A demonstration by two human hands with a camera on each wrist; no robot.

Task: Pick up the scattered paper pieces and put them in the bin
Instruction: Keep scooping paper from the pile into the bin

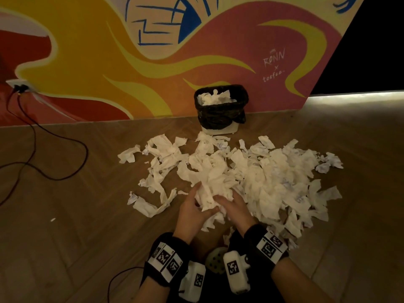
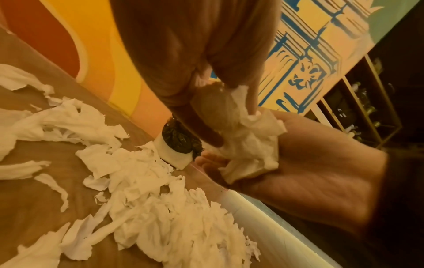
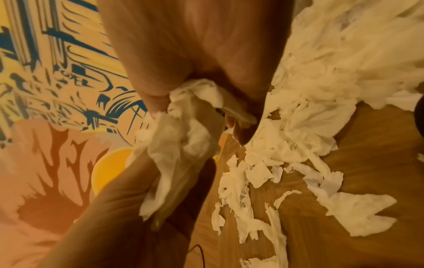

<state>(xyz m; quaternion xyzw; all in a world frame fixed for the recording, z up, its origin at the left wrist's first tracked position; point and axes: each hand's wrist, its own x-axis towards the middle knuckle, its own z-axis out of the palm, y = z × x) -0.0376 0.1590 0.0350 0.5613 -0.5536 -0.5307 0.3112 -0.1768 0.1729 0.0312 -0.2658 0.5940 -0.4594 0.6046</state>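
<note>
Gathering step. My left hand (image 1: 192, 212) and right hand (image 1: 235, 209) each have a grip clamped on one tissue wad (image 1: 209, 193) at the floor pile's (image 1: 273, 178) near edge. Next, I judge: carry forward to the bin (image 1: 220, 110) by the wall, already part-filled.

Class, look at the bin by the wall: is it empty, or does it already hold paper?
Already holding paper. The head view shows white crumpled pieces reaching the rim of the bin.
</note>
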